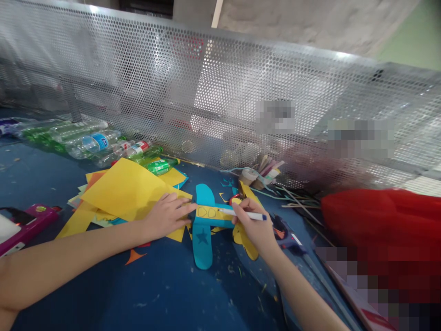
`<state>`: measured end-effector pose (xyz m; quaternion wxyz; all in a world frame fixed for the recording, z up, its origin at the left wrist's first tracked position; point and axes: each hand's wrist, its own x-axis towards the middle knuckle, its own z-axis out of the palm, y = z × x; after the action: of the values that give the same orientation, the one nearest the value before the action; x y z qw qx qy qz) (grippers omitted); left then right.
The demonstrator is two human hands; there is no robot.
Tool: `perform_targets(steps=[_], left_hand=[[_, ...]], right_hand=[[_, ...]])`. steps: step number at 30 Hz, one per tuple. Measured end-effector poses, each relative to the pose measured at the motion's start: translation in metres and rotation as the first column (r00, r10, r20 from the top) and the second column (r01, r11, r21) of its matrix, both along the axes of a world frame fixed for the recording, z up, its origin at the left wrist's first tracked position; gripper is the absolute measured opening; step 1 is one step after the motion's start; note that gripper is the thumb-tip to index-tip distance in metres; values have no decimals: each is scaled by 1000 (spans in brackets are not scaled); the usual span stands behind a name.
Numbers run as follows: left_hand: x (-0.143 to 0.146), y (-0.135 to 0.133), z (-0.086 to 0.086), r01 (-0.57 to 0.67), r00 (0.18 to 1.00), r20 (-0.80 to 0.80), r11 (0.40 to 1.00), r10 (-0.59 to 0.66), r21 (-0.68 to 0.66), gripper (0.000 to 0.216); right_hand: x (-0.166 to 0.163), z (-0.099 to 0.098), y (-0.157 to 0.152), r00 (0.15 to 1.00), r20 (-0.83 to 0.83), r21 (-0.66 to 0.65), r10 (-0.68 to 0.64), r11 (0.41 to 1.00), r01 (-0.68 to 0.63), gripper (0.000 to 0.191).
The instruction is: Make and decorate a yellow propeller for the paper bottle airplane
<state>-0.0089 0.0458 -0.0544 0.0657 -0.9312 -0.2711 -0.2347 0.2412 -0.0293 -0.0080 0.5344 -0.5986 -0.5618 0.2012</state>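
Note:
A paper plane (pixel 203 230) with teal wings and a yellow body lies on the blue table (pixel 165 289). My left hand (pixel 168 214) lies flat with fingers stretched out, pressing the yellow body near its left end. My right hand (pixel 253 223) is closed round a white marker pen (pixel 241 214) with a blue cap end. The pen's tip touches the yellow strip, where outlined shapes are drawn. A star is drawn on the near teal wing.
Yellow and orange paper sheets (pixel 120 193) pile up at the left, with several plastic bottles (pixel 93 142) behind them. A perforated metal screen (pixel 220 92) runs along the back. Tape rolls and sticks (pixel 262 177) lie beyond the plane. Red cloth (pixel 379 220) is at right, a magenta tool (pixel 27 225) at left.

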Motion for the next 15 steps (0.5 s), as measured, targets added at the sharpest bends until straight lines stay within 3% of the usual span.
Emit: perform_targets(steps=[15], left_hand=[[0,0,1,11,1000,12,999,-12,37,41]], right_hand=[[0,3,-1,997,-50,-71,57,996,-61,27]])
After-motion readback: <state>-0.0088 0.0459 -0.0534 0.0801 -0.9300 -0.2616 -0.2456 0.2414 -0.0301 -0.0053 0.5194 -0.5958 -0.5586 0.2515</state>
